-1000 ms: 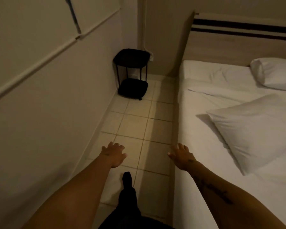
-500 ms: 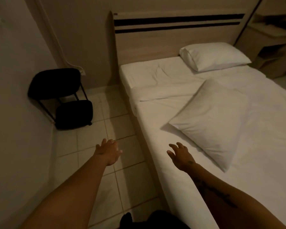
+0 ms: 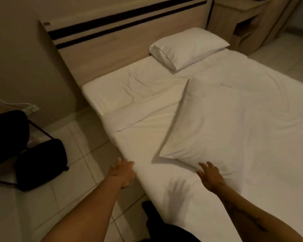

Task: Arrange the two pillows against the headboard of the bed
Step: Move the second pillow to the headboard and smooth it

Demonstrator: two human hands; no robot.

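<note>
A white pillow [image 3: 187, 47] lies at the head of the bed [image 3: 133, 88], against the wooden headboard [image 3: 112, 42] on its right half. A second, larger white pillow [image 3: 222, 126] lies askew in the middle of the mattress, away from the headboard. My right hand [image 3: 211, 177] hovers with fingers spread at that pillow's near edge, holding nothing. My left hand [image 3: 123, 172] is at the mattress's left edge, fingers loosely apart, empty.
A black two-tier side table [image 3: 30, 154] stands on the tiled floor [image 3: 80, 154] left of the bed, with a wall socket and cable behind it. A wooden nightstand [image 3: 238, 20] stands at the far right of the headboard. My dark-clad leg [image 3: 154, 220] is beside the bed.
The view has swung right and closer to the bed. Both hands have moved forward: the right one now reaches the middle pillow's near edge, the left one the mattress edge.
</note>
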